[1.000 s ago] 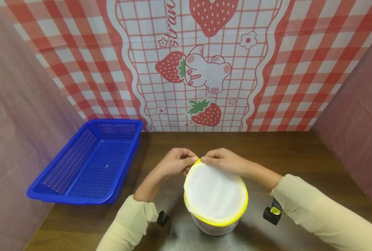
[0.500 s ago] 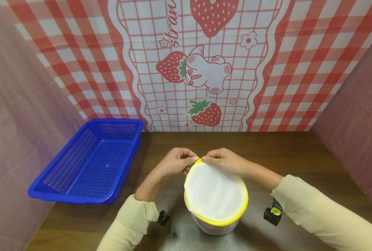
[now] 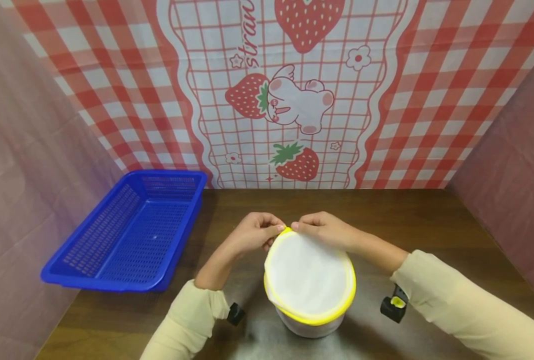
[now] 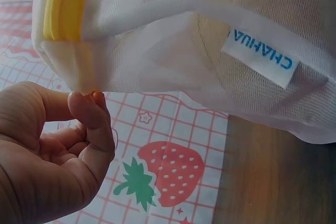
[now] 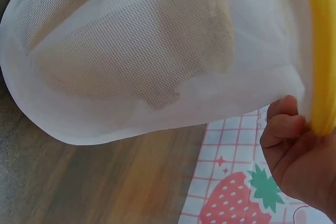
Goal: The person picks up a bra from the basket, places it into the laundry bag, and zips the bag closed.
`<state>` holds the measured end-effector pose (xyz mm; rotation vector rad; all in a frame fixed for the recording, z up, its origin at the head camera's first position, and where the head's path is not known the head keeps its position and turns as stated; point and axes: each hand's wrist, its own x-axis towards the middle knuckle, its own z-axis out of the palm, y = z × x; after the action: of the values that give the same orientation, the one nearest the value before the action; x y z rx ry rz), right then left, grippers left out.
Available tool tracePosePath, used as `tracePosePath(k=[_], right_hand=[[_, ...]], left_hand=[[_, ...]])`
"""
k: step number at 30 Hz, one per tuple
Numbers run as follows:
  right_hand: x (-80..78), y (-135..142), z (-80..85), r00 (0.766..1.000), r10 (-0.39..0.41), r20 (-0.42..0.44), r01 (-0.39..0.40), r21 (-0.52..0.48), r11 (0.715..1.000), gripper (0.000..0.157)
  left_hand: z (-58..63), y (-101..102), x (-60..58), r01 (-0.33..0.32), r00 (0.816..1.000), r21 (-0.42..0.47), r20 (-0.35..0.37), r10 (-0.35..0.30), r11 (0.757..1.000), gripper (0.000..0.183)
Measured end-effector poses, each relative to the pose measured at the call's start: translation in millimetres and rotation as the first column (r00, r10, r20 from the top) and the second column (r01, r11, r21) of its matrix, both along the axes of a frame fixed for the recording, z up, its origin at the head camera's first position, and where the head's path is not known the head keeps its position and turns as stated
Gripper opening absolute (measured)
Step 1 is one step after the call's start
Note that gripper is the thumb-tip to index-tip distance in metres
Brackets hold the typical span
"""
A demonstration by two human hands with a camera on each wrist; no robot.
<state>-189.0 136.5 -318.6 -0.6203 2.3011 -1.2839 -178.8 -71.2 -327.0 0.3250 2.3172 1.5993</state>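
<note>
A round white mesh laundry bag (image 3: 311, 277) with a yellow zipper band (image 3: 349, 296) stands on the table in the head view. My left hand (image 3: 257, 231) pinches the far edge of its top, thumb against index finger, at the end of the yellow band. Right beside it, my right hand (image 3: 324, 231) grips the same rim, thumb on top and fingers curled beneath. The left wrist view shows a white label (image 4: 261, 56) reading CHAHUA on the bag's side. Through the mesh in the right wrist view, something beige (image 5: 152, 45) shows inside, its kind hidden.
An empty blue plastic basket (image 3: 147, 240) with slotted sides stands at the left of the brown wooden table (image 3: 406, 215). A checked strawberry-print cloth (image 3: 267, 115) hangs behind, and pinkish cloth walls (image 3: 510, 175) flank both sides.
My right thumb has slid very slightly to the right along the rim, away from the left fingertips. My left hand and the bag stay almost still.
</note>
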Motion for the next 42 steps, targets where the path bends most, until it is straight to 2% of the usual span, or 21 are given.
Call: tracePosePath(k=[6, 10, 28, 42], right_hand=[[-0.7, -1.5, 2.1, 0.998, 0.037, -0.045, -0.036, 0.012, 0.999, 0.032], [-0.3, -1.4, 2.1, 0.997, 0.035, -0.072, -0.034, 0.017, 0.999, 0.030], [1.4, 4.0, 0.0, 0.999, -0.019, -0.047, 0.019, -0.007, 1.000, 0.033], [-0.3, 0.8, -0.7, 0.998, 0.036, -0.045, -0.037, -0.020, 0.999, 0.032]], left_hand=[[1.2, 3.2, 0.8, 0.008, 1.000, 0.006, 0.008, -0.008, 1.000, 0.020], [1.4, 4.2, 0.8, 0.017, 1.000, 0.003, 0.010, -0.017, 1.000, 0.020], [1.6, 2.8, 0.8, 0.006, 1.000, -0.005, 0.005, -0.006, 1.000, 0.019], [1.9, 5.2, -1.7, 0.018, 1.000, -0.014, -0.011, -0.018, 1.000, 0.020]])
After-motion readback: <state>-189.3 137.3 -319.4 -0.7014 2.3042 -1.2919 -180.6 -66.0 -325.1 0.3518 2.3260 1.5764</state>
